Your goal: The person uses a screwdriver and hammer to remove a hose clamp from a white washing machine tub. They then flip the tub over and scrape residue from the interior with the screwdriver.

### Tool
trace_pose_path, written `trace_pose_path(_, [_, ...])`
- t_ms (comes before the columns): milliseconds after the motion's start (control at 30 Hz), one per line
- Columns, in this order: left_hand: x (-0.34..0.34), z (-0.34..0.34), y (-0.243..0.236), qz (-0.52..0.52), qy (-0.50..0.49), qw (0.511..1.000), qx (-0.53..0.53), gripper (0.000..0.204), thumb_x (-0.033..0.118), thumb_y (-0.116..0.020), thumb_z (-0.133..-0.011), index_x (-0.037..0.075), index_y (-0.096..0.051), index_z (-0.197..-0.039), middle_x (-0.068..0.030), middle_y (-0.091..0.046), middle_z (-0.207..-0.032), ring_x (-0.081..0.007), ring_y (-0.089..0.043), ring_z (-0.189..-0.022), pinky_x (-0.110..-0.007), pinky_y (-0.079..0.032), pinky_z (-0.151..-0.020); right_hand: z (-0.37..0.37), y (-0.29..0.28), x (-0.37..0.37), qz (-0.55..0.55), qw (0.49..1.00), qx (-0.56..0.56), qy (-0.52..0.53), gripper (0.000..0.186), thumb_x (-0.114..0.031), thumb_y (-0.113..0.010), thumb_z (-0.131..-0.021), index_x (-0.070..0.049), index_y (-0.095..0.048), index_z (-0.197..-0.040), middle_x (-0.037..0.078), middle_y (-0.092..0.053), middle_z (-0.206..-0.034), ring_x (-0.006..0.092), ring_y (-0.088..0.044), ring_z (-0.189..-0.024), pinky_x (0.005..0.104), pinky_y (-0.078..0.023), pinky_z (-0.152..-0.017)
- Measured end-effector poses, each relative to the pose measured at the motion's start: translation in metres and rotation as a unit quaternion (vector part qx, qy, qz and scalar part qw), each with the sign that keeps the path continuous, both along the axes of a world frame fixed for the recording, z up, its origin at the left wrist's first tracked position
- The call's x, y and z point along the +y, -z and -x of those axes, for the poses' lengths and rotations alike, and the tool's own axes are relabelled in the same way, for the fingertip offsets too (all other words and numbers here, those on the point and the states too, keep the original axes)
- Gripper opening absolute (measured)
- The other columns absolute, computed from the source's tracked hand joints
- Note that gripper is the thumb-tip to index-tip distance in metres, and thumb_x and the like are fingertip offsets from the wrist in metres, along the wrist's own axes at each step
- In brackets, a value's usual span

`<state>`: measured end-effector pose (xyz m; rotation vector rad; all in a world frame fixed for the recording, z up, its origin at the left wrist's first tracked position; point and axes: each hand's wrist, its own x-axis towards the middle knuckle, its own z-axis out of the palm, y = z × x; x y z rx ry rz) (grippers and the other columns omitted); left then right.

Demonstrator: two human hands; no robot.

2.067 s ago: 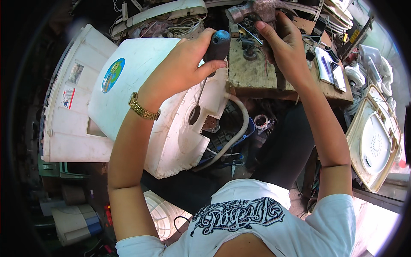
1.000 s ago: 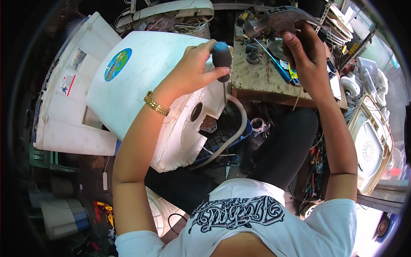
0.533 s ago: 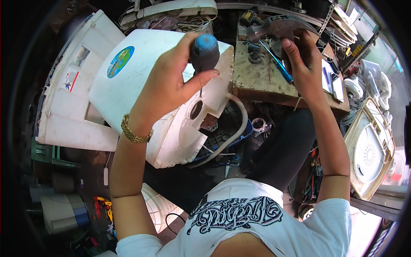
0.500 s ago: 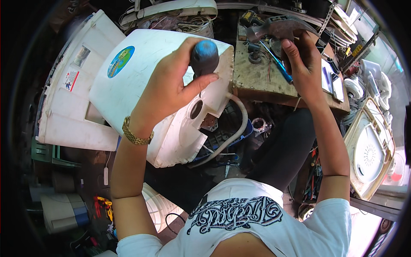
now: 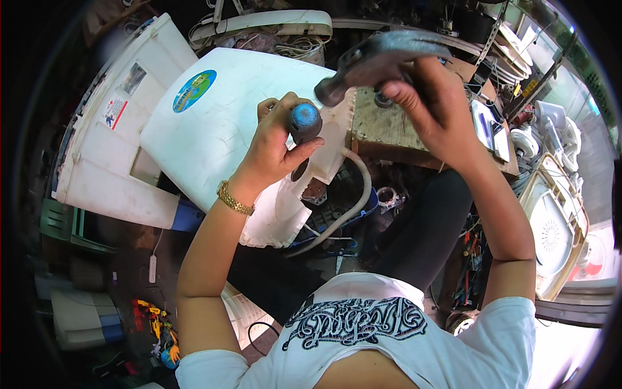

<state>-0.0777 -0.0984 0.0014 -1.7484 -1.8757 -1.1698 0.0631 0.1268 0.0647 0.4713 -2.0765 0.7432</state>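
My left hand (image 5: 271,148) is closed around the black grip of what looks like a screwdriver (image 5: 305,123), its blue butt end facing up. The shaft is hidden below my hand. Under that hand lies a large white plastic appliance housing (image 5: 240,81) with an oval sticker and an open, jagged-edged end with a round hole. In my right hand (image 5: 442,113) is a claw hammer (image 5: 379,59), gripped with its dark head pointing left. Its striking face (image 5: 331,92) hangs just above and to the right of the blue end, apart from it.
A wooden workbench (image 5: 382,123) stands beyond the housing. Another white casing (image 5: 97,155) leans at the left. A grey hose (image 5: 363,188) curves beside my leg. A white panel (image 5: 552,227) stands at the right, and colourful small tools (image 5: 159,330) lie on the floor.
The hammer has swung left from over the bench to near the screwdriver's butt end. My left hand has moved slightly down with the screwdriver still in it.
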Motion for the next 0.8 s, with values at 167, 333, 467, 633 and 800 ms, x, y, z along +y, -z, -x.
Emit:
trace_pose_path(167, [-0.007, -0.003, 0.000, 0.020, -0.012, 0.999, 0.040, 0.041, 0.029, -0.074, -0.084, 0.006, -0.053, -0.111, -0.0098, -0.054, -0.101, -0.0297, -0.052, -0.094, -0.040, -0.029, -0.090, -0.013, -0.032, -0.021, -0.136, 0.990, 0.003, 0.042, 0.030, -0.027, -0.070, -0.090, -0.006, -0.060, -0.109, 0.016, -0.063, -0.080, 0.0384, -0.061, -0.075, 0.0421, -0.047, -0.062])
trace_pose_path(333, [-0.011, -0.007, -0.001, 0.004, -0.021, 0.999, 0.040, 0.040, 0.028, -0.074, -0.083, 0.007, -0.054, -0.111, -0.0093, -0.057, -0.098, -0.0297, -0.054, -0.089, -0.038, -0.029, -0.086, -0.024, -0.071, -0.047, -0.034, 0.983, 0.161, -0.079, 0.024, -0.020, -0.073, -0.089, -0.005, -0.063, -0.104, 0.011, -0.067, -0.083, 0.0300, -0.065, -0.069, 0.0349, -0.049, -0.060])
trace_pose_path(467, [-0.005, 0.000, 0.006, 0.138, -0.112, 0.984, 0.031, 0.043, 0.027, -0.076, -0.082, 0.008, -0.060, -0.116, -0.0089, -0.061, -0.103, -0.0257, -0.054, -0.101, -0.039, -0.028, -0.090, -0.011, -0.002, -0.020, -0.258, 0.960, -0.038, 0.099, 0.029, -0.024, -0.070, -0.090, -0.008, -0.059, -0.111, 0.012, -0.069, -0.086, 0.0342, -0.067, -0.073, 0.0403, -0.051, -0.061])
trace_pose_path(633, [-0.016, 0.008, 0.010, 0.082, -0.037, 0.990, -0.108, 0.038, 0.030, -0.071, -0.088, 0.005, -0.057, -0.113, -0.0090, -0.064, -0.104, -0.0253, -0.058, -0.101, -0.040, -0.035, -0.091, 0.019, 0.032, 0.017, 0.040, 0.988, -0.095, 0.117, 0.031, -0.029, -0.063, -0.095, -0.006, -0.056, -0.115, 0.019, -0.069, -0.091, 0.0434, -0.064, -0.081, 0.0471, -0.050, -0.067])
trace_pose_path(800, [-0.019, -0.002, -0.008, -0.090, 0.147, 0.918, -0.356, 0.038, 0.018, -0.060, -0.096, 0.001, -0.044, -0.127, -0.0095, -0.062, -0.107, -0.0165, -0.063, -0.098, -0.032, -0.050, -0.089, 0.085, 0.178, 0.115, 0.096, 0.916, -0.269, 0.282, 0.043, -0.030, -0.062, -0.092, 0.000, -0.055, -0.123, 0.030, -0.065, -0.112, 0.0485, -0.060, -0.106, 0.0515, -0.047, -0.090])
